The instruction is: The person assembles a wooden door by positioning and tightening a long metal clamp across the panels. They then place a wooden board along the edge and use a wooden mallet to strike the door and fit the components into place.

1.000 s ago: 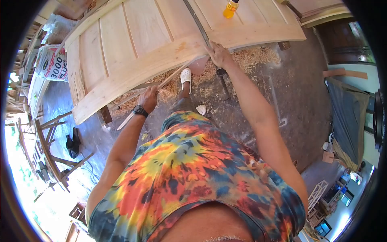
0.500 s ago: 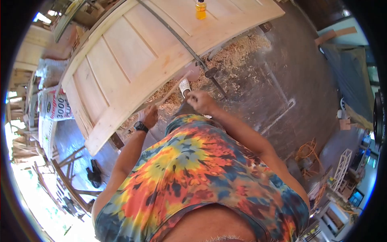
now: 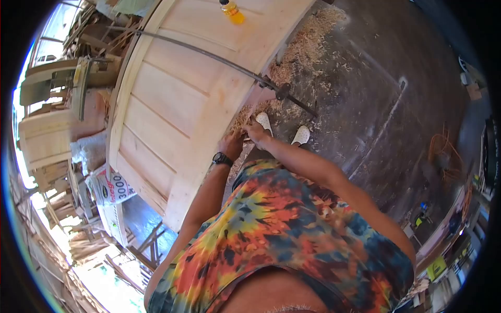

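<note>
Both arms reach forward and down, converging in front of the body. The left arm [image 3: 207, 198] runs nearly straight out from the shoulder; its wrist [image 3: 228, 152] is close to level with the forearm, and the left grip [image 3: 231, 143] is closed, back of the hand uppermost, fingers curled under. The right arm [image 3: 313, 169] angles inward across the front, bent at the elbow. The right grip [image 3: 255, 131] lies just beside the left, fingers bent toward it; whether their fingertips touch is too small to tell. Both forearms are bare.
</note>
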Action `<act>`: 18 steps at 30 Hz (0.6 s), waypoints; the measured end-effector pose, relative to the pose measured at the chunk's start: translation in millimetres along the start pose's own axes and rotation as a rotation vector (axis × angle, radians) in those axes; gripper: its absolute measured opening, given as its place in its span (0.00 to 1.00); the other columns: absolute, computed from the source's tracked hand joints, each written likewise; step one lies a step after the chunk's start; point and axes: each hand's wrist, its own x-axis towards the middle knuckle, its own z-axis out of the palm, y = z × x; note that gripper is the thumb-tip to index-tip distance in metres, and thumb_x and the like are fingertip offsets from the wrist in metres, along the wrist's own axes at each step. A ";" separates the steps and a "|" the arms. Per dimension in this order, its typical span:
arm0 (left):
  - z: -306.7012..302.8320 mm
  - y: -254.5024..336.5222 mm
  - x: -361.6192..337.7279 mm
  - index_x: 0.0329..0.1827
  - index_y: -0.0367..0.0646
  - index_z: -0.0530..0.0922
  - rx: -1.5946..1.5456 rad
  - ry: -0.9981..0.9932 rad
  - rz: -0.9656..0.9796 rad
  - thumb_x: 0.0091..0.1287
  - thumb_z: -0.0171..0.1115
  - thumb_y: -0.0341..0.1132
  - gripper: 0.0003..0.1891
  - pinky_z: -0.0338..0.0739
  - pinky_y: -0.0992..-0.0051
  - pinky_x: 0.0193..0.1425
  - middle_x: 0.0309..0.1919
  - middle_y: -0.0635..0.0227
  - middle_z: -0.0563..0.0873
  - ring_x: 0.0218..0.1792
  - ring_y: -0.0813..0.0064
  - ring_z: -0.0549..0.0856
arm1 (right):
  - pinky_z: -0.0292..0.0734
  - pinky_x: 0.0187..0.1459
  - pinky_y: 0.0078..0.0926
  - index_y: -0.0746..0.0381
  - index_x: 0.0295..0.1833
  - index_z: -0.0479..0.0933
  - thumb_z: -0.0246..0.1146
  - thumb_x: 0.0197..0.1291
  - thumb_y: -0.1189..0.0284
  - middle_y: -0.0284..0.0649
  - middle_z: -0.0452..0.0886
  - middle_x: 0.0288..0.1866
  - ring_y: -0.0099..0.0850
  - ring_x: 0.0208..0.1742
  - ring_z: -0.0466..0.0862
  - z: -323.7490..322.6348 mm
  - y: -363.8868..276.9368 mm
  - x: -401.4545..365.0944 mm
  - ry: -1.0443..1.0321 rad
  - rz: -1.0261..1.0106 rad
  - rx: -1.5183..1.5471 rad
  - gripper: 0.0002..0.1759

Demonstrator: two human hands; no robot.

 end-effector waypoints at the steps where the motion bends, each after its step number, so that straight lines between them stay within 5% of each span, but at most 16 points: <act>1: -0.9 -2.1 11.6 0.51 0.50 0.80 0.000 0.022 0.030 0.62 0.63 0.35 0.14 0.80 0.55 0.41 0.40 0.57 0.85 0.42 0.53 0.85 | 0.81 0.41 0.44 0.42 0.74 0.55 0.58 0.63 0.70 0.36 0.77 0.48 0.32 0.43 0.81 -1.5 -5.1 8.0 0.014 -0.006 0.009 0.35; 3: -2.5 -7.4 25.3 0.56 0.49 0.79 -0.008 0.074 0.140 0.60 0.65 0.34 0.19 0.79 0.57 0.47 0.46 0.58 0.84 0.48 0.54 0.83 | 0.81 0.43 0.44 0.42 0.75 0.55 0.57 0.63 0.72 0.36 0.77 0.48 0.32 0.44 0.81 -4.5 -8.5 22.8 0.087 -0.068 0.109 0.36; 4: -10.1 -2.5 33.7 0.59 0.46 0.77 0.009 0.119 0.205 0.59 0.63 0.32 0.22 0.76 0.55 0.52 0.50 0.57 0.82 0.52 0.53 0.80 | 0.83 0.40 0.36 0.41 0.79 0.49 0.56 0.61 0.76 0.45 0.77 0.57 0.36 0.44 0.83 -8.6 -15.6 28.8 0.090 -0.090 0.141 0.42; 8: -33.3 5.4 60.0 0.65 0.40 0.70 0.025 0.188 0.425 0.57 0.62 0.30 0.29 0.65 0.49 0.65 0.63 0.51 0.73 0.63 0.46 0.71 | 0.83 0.41 0.33 0.45 0.80 0.48 0.55 0.61 0.77 0.44 0.76 0.58 0.36 0.49 0.81 -19.6 -27.8 47.0 0.214 -0.163 0.109 0.43; 18: -30.1 -12.9 110.4 0.73 0.36 0.62 0.095 0.002 0.588 0.56 0.64 0.34 0.39 0.49 0.37 0.73 0.75 0.44 0.57 0.75 0.40 0.56 | 0.83 0.41 0.33 0.50 0.82 0.47 0.58 0.68 0.71 0.39 0.79 0.55 0.31 0.42 0.84 -26.8 -24.7 72.9 0.284 -0.136 0.319 0.41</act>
